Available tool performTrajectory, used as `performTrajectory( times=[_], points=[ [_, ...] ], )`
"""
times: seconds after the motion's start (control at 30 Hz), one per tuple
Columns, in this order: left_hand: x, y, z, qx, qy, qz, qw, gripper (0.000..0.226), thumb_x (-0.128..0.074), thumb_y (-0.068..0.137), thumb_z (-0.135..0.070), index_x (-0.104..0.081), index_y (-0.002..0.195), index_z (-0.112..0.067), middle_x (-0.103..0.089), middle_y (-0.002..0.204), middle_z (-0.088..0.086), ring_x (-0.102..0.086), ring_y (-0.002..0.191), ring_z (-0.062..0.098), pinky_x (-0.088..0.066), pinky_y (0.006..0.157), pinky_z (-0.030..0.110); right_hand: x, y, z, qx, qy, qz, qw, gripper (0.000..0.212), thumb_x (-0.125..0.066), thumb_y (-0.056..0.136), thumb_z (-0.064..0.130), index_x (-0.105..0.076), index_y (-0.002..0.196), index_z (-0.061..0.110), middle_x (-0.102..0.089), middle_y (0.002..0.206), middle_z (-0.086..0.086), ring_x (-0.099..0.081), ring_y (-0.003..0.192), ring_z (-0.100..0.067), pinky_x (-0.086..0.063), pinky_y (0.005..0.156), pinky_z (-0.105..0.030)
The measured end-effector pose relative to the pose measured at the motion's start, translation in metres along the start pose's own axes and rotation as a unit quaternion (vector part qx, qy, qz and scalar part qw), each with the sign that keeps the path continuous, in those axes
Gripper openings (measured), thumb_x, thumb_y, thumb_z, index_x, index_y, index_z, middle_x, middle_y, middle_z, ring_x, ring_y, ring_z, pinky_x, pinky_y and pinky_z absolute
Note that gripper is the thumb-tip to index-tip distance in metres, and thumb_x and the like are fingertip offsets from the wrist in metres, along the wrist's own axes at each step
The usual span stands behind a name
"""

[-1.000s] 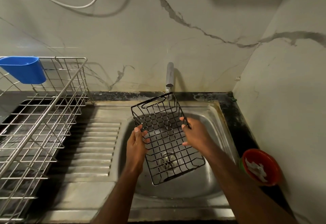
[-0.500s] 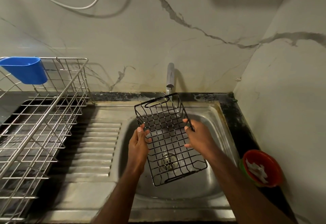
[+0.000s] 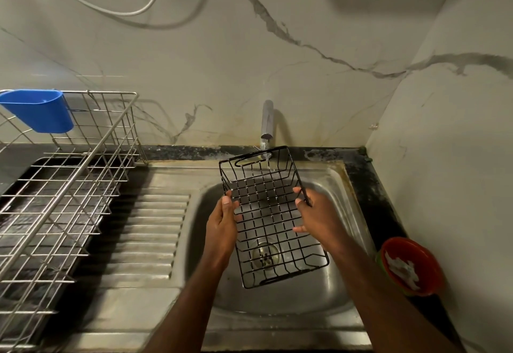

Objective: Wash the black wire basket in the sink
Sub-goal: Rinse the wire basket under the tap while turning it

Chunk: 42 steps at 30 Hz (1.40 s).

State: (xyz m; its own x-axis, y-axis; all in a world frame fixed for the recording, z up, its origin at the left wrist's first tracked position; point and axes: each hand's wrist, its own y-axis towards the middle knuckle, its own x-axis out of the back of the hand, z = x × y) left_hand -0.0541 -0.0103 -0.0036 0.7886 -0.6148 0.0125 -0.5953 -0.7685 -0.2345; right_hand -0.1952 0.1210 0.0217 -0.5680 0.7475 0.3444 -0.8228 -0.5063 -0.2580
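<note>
The black wire basket (image 3: 270, 215) hangs over the steel sink (image 3: 341, 291), tilted with its far handled end up under the tap (image 3: 267, 122). A thin stream of water runs from the tap onto that far end. My left hand (image 3: 223, 225) grips the basket's left side wall, thumb on top. On the right side wall, my right hand (image 3: 319, 218) holds the rim. The sink drain (image 3: 263, 252) shows through the basket's grid.
A ribbed steel drainboard (image 3: 150, 230) lies left of the bowl. Further left stands a steel wire dish rack (image 3: 58, 191) with a blue plastic cup holder (image 3: 39, 112) hung on it. A red bowl (image 3: 410, 265) holding white scraps sits on the dark counter at the right, by the wall.
Both hands have carried the basket slightly right and toward the tap, so its far end now sits under the running water.
</note>
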Motion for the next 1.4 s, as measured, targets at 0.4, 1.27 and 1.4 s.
performTrajectory(
  times=[0.4, 1.27, 1.4],
  points=[
    [-0.003, 0.001, 0.005, -0.021, 0.017, 0.003, 1.000, 0.026, -0.035, 0.089, -0.067, -0.055, 0.105, -0.063, -0.065, 0.121, -0.008, -0.063, 0.115, 0.019, -0.050, 0.101, 0.056, 0.002, 0.000, -0.003, -0.007, -0.001, -0.005, 1.000, 0.037, -0.049, 0.100, 0.012, -0.053, 0.137, 0.021, -0.047, 0.115, 0.002, -0.059, 0.099, -0.020, -0.062, 0.064, -0.037],
    [0.003, -0.002, -0.001, -0.026, 0.009, 0.005, 1.000, 0.028, -0.033, 0.089, -0.063, -0.053, 0.107, -0.054, -0.064, 0.120, -0.008, -0.064, 0.109, 0.016, -0.050, 0.099, 0.053, -0.005, 0.003, 0.005, -0.019, -0.019, -0.001, 1.000, 0.038, -0.050, 0.100, 0.012, -0.052, 0.137, 0.021, -0.051, 0.108, 0.004, -0.063, 0.085, -0.016, -0.062, 0.066, -0.038],
    [0.000, 0.000, -0.004, -0.023, 0.010, -0.004, 1.000, 0.054, -0.035, 0.094, -0.059, -0.057, 0.134, -0.032, -0.064, 0.124, -0.005, -0.065, 0.106, 0.013, -0.051, 0.100, 0.052, -0.002, 0.003, 0.006, -0.024, -0.006, -0.011, 1.000, 0.038, -0.050, 0.100, 0.011, -0.053, 0.136, 0.021, -0.050, 0.101, 0.006, -0.062, 0.091, -0.017, -0.062, 0.068, -0.040]
  ],
)
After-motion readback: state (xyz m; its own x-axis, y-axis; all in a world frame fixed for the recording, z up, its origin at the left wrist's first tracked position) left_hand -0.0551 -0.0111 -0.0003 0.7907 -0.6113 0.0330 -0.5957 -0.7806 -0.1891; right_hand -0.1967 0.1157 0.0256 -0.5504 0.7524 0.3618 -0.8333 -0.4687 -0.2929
